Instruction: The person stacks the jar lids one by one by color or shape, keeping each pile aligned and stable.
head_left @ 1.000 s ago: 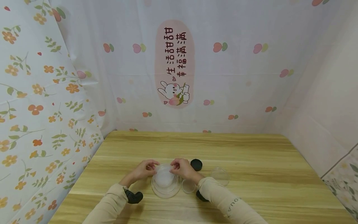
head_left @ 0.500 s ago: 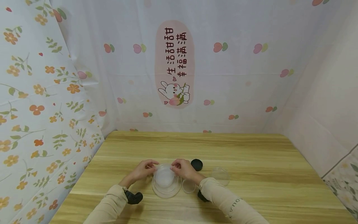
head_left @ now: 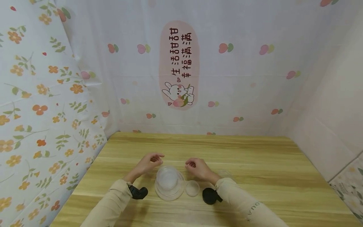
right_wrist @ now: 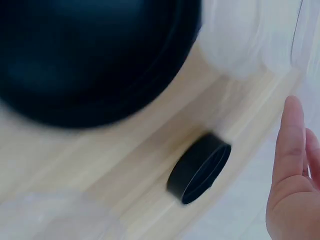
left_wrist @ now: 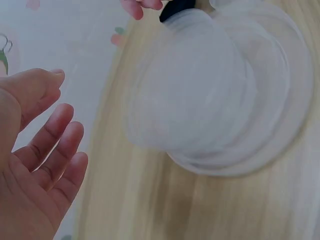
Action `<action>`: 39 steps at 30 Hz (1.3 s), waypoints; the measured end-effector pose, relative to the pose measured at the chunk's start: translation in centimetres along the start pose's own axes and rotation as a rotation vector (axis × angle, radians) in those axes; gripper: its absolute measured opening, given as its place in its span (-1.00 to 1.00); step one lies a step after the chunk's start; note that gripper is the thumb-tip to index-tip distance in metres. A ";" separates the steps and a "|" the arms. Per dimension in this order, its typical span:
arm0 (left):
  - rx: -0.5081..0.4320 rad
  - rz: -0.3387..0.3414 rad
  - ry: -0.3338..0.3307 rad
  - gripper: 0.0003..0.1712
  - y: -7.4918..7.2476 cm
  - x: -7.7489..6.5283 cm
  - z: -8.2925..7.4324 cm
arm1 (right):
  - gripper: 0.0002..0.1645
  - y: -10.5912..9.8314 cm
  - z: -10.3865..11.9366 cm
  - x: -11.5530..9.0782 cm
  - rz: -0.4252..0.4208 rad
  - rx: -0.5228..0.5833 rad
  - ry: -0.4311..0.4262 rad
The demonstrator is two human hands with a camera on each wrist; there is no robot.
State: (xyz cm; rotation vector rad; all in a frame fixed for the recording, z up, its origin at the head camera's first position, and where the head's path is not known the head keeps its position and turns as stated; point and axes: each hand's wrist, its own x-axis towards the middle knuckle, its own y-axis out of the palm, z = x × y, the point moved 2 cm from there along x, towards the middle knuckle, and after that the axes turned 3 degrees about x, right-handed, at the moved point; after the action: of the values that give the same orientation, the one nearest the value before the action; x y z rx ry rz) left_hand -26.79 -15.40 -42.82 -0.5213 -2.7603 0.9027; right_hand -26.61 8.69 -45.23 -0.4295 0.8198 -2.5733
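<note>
A stack of clear, milky round plastic pieces (head_left: 167, 181), smaller on top of wider, stands on the table; I cannot tell whether they are lids or shallow dishes. My left hand (head_left: 148, 162) hovers just beyond its left side, fingers relaxed and holding nothing. To its right is my right hand (head_left: 199, 167), also apart from the stack, its fingers loose in the head view and fairly straight in the right wrist view. The left wrist view shows the stack (left_wrist: 195, 85) blurred, with fingertips of the right hand (left_wrist: 141, 6) at the top.
A small clear disc (head_left: 192, 188) lies right of the stack. Near my right cuff is a black round lid (head_left: 210, 196). The right wrist view shows a black ring-shaped cap (right_wrist: 200, 167). Another clear disc (head_left: 225, 173) is partly hidden by my right arm.
Both hands have let go of the top of the stack and drawn apart, left hand slightly up, right hand rightward. The stack stays put. My right hand now covers the far black cap.
</note>
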 end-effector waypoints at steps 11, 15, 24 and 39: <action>0.045 0.068 0.111 -0.71 1.8 1.8 -3.8 | -0.80 -3.5 -2.3 -2.7 -0.024 -0.051 0.035; 0.057 0.090 0.144 -0.72 3.3 2.6 -5.1 | -0.80 -4.8 -3.1 -3.6 -0.042 -0.071 0.059; 0.038 0.173 0.222 -0.74 8.1 4.5 -7.1 | -0.72 -8.0 -4.7 -6.4 -0.138 -0.053 0.025; -0.017 0.322 0.135 -0.67 14.8 6.3 -8.6 | -0.80 -10.0 -7.7 -9.6 -0.212 -0.137 0.226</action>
State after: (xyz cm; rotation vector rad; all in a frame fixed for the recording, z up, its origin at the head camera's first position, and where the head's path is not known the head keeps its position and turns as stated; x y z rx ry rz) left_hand -26.12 2.70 -44.42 -1.0118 -2.6070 0.8697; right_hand -24.23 24.30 -46.80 -0.2804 1.0874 -2.8083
